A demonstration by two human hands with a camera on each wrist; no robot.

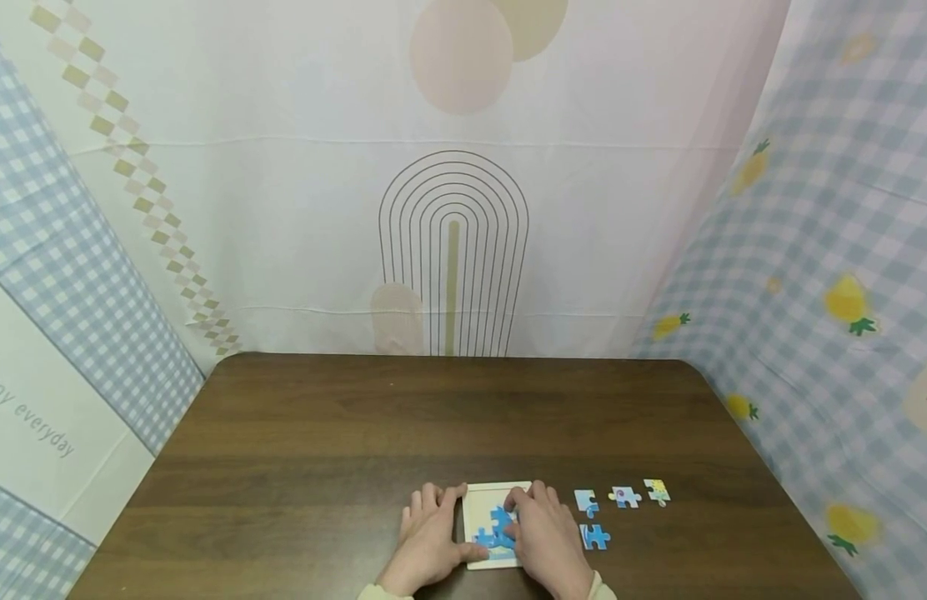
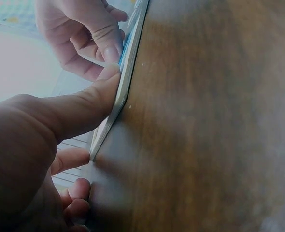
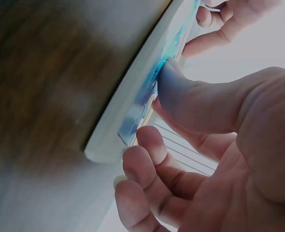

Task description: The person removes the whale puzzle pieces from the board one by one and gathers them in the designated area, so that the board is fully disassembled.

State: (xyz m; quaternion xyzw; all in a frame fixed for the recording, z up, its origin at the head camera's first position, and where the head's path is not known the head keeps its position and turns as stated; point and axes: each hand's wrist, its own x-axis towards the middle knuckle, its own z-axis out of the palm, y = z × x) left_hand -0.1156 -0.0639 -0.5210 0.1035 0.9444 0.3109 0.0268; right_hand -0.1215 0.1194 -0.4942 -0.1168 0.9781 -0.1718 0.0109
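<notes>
A pale jigsaw tray (image 1: 478, 504) lies at the table's near side, its lower part filled with joined blue pieces (image 1: 499, 527). My left hand (image 1: 428, 533) is at its left side, the straight thumb on the near-left rim and the index fingertip at the far-left corner. In the left wrist view, that thumb (image 2: 84, 104) lies along the tray edge. My right hand (image 1: 548, 533) is over the tray's right side, thumb and bent index finger pinching a blue puzzle piece (image 3: 154, 79) low in the tray. The right hand partly hides this piece.
Right of the tray lie several loose puzzle pieces: a pale blue one (image 1: 586, 502), a blue one (image 1: 594, 536), one with a purple swirl (image 1: 624, 497) and a yellowish one (image 1: 657, 492). The brown table (image 1: 321, 442) ends at patterned cloth hangings (image 1: 306, 233).
</notes>
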